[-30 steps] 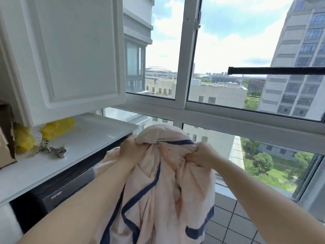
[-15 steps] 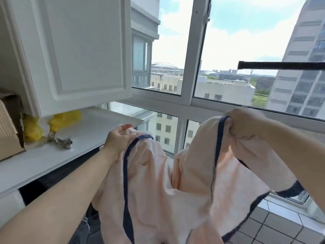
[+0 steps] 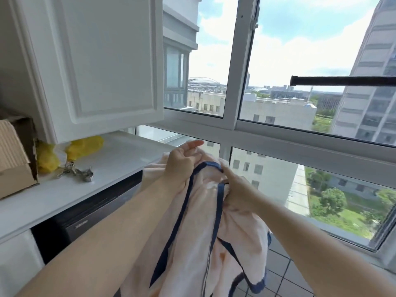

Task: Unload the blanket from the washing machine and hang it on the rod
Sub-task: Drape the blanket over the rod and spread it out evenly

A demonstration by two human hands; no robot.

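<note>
A pale pink blanket (image 3: 235, 236) with dark blue edging hangs bunched in front of me, held up at chest height. My left hand (image 3: 182, 166) grips its top fold near the blue trim, index finger stretched out above the cloth. My right hand (image 3: 237, 189) pinches the blue edge just to the right, close beside the left. The black rod (image 3: 342, 80) runs in from the right edge, well above and to the right of both hands. The dark washing machine (image 3: 90, 213) sits under the white counter at lower left.
A white counter (image 3: 120, 161) carries a cardboard box (image 3: 15, 159), yellow bags (image 3: 83, 145) and metal clips (image 3: 77, 173). An open white cabinet door (image 3: 96, 61) hangs above it. Large windows fill the wall ahead; tiled floor lies below right.
My right hand has come down and left from its raised spread position, meeting the left hand. The blanket, stretched wide half a second ago, is now gathered between the two hands.
</note>
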